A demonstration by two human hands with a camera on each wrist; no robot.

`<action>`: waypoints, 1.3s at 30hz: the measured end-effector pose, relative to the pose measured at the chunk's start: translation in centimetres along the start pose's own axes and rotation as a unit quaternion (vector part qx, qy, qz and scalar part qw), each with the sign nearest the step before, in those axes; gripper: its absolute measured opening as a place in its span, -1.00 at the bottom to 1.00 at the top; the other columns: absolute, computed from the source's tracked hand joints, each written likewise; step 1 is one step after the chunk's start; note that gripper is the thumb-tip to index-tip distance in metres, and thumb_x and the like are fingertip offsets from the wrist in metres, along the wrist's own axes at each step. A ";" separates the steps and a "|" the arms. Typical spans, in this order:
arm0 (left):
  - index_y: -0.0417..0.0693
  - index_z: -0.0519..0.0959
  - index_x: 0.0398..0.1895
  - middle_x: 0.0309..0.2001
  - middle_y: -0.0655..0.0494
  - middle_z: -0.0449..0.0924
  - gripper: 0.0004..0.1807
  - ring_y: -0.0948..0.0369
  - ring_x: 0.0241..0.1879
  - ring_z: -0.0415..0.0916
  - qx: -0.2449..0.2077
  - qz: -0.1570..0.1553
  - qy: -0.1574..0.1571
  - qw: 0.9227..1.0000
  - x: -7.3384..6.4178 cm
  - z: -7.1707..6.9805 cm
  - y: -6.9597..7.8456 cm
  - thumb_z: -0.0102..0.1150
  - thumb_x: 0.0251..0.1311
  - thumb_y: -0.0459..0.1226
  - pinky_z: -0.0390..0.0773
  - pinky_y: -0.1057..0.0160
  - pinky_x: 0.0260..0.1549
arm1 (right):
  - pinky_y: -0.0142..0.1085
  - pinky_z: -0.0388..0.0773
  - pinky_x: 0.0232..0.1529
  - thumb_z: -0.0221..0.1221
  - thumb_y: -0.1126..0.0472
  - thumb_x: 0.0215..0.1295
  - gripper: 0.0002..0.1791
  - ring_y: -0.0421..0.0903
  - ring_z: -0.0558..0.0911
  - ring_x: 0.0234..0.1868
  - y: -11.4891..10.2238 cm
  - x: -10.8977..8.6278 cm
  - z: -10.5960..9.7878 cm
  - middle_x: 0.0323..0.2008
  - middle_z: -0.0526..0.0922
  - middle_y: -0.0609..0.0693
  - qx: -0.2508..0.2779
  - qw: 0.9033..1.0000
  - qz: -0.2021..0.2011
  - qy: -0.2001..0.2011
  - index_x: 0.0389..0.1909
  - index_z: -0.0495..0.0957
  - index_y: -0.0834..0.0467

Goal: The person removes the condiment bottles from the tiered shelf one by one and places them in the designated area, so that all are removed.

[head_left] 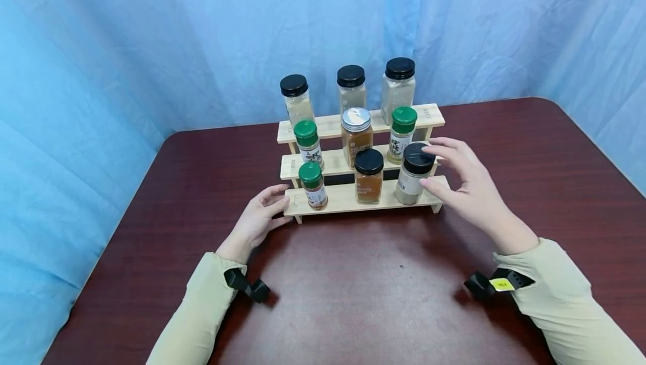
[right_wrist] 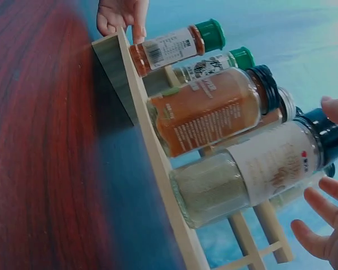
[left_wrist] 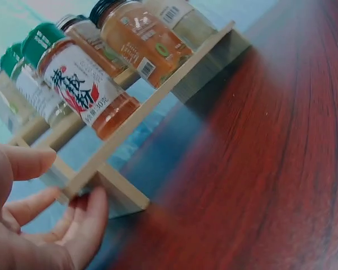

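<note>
A three-tier wooden spice rack stands on the table with spice jars on every step. At its left end, my left hand holds the lowest step, fingers curled at the underside and thumb above. Nearby stands a small green-capped bottle of red powder. My right hand is around the black-lidded jar of greyish powder at the right of that step, fingers spread and apart from the glass in the right wrist view. The thumb is close to the lid. A jar of orange-brown powder stands mid-step.
The middle step bears two green-capped bottles and a silver-lidded jar. Three black-lidded jars line the top step. Blue curtains hang behind the dark red table.
</note>
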State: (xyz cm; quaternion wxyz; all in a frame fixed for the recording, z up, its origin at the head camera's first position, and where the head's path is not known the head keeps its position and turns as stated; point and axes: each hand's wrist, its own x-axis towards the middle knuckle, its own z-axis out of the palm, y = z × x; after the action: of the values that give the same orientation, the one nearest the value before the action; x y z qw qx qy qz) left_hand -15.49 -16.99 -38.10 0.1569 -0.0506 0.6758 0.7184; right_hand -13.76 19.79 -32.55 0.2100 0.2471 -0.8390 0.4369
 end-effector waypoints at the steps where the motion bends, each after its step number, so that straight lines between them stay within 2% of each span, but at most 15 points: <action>1: -0.27 0.17 0.34 -0.17 0.18 0.47 -0.50 0.35 -0.25 0.51 -0.011 -0.001 -0.005 1.000 0.1 0.0 -0.3 -0.07 0.36 -0.41 0.55 0.33 -0.26 | -0.62 0.28 0.06 0.29 0.55 -0.05 -0.44 -0.43 0.31 0.16 0.0 -0.1 0.2 0.17 0.39 0.20 0.003 1.000 -0.001 -0.003 0.07 0.48 0.30; 4: -0.26 0.17 0.34 -0.24 0.25 0.50 -0.50 0.37 -0.28 0.53 -0.037 -0.003 -0.014 0.999 0.3 -0.1 -0.9 -0.06 0.35 -0.44 0.53 0.35 -0.26 | -0.62 0.31 0.04 0.31 0.58 -0.08 -0.42 -0.44 0.33 0.13 0.3 -0.3 0.6 0.14 0.41 0.13 0.012 1.000 -0.001 -0.010 0.06 0.48 0.30; 7: -0.24 0.19 0.32 -0.26 0.25 0.51 -0.50 0.37 -0.30 0.54 -0.048 -0.005 -0.005 0.999 0.6 -0.3 -1.3 -0.03 0.33 -0.45 0.51 0.37 -0.28 | -0.61 0.36 0.02 0.32 0.61 -0.12 -0.34 -0.47 0.38 0.07 0.6 -0.3 1.2 0.08 0.43 0.09 0.020 1.000 -0.005 -0.013 0.10 0.41 0.32; 13: -0.27 0.16 0.33 -0.28 0.27 0.51 -0.49 0.39 -0.32 0.54 -0.058 -0.009 -0.003 0.998 0.6 -0.7 -1.4 -0.05 0.32 -0.47 0.50 0.39 -0.29 | -0.66 0.36 0.00 0.35 0.59 -0.12 -0.23 -0.58 0.35 0.02 1.0 -0.3 2.4 0.05 0.46 0.23 -0.004 1.000 -0.010 -0.019 0.16 0.25 0.31; 15: -0.27 0.16 0.33 -0.29 0.28 0.51 -0.49 0.39 -0.32 0.54 -0.061 -0.010 -0.005 0.998 0.6 -0.8 -1.5 -0.07 0.33 -0.48 0.51 0.39 -0.28 | -0.52 0.46 0.00 0.34 0.59 -0.11 -0.21 -0.48 0.41 0.03 1.1 -0.4 2.6 0.06 0.45 0.24 -0.012 1.000 -0.008 -0.021 0.18 0.21 0.28; 17: -0.27 0.16 0.32 -0.30 0.28 0.52 -0.50 0.39 -0.32 0.54 -0.064 -0.011 -0.009 0.998 0.7 -0.9 -1.6 -0.08 0.33 -0.48 0.51 0.40 -0.28 | -0.29 0.56 -0.04 0.34 0.59 -0.10 -0.20 -0.27 0.49 0.03 1.2 -0.5 2.7 0.07 0.45 0.26 -0.017 1.000 -0.007 -0.020 0.19 0.18 0.26; 20: -0.24 0.20 0.30 -0.30 0.27 0.52 -0.53 0.39 -0.31 0.55 -0.072 -0.012 -0.014 0.997 0.8 -0.9 -1.7 -0.08 0.34 -0.48 0.51 0.40 -0.27 | 0.03 0.57 -0.14 0.34 0.60 -0.11 -0.18 0.06 0.54 -0.02 1.3 -0.6 2.9 0.08 0.43 0.31 -0.022 1.000 -0.005 -0.016 0.18 0.15 0.25; 21: -0.23 0.21 0.29 -0.30 0.26 0.53 -0.54 0.38 -0.30 0.55 -0.075 -0.012 -0.015 0.997 0.8 -0.9 -1.7 -0.08 0.33 -0.48 0.51 0.41 -0.27 | 0.06 0.57 -0.15 0.34 0.60 -0.12 -0.18 0.14 0.54 -0.04 1.4 -0.6 2.9 0.07 0.42 0.33 -0.021 1.000 -0.005 -0.014 0.18 0.15 0.26; 32: -0.22 0.21 0.27 -0.32 0.28 0.54 -0.55 0.40 -0.34 0.54 -0.079 -0.010 -0.019 0.997 1.1 -0.8 -1.8 -0.09 0.33 -0.49 0.50 0.43 -0.30 | 0.17 0.54 -0.17 0.32 0.60 -0.09 -0.15 0.25 0.54 -0.05 1.6 -0.8 3.1 0.06 0.41 0.38 -0.020 1.000 -0.005 -0.016 0.21 0.08 0.25; 39: -0.26 0.17 0.31 -0.35 0.28 0.53 -0.52 0.40 -0.36 0.53 -0.078 -0.015 -0.013 0.997 1.0 -0.7 -1.7 -0.10 0.34 -0.49 0.49 0.44 -0.33 | 0.13 0.56 -0.17 0.34 0.59 -0.10 -0.13 0.22 0.55 -0.04 1.9 -0.9 3.1 0.03 0.45 0.36 -0.017 1.000 -0.013 -0.019 0.21 0.08 0.24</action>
State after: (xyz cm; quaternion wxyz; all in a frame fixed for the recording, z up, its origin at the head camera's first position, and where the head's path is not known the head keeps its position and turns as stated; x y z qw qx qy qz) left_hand -16.02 -17.51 -40.05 0.1719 -0.0638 0.6145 0.7673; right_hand -14.61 18.34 -35.90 0.2041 0.2628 -0.8469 0.4149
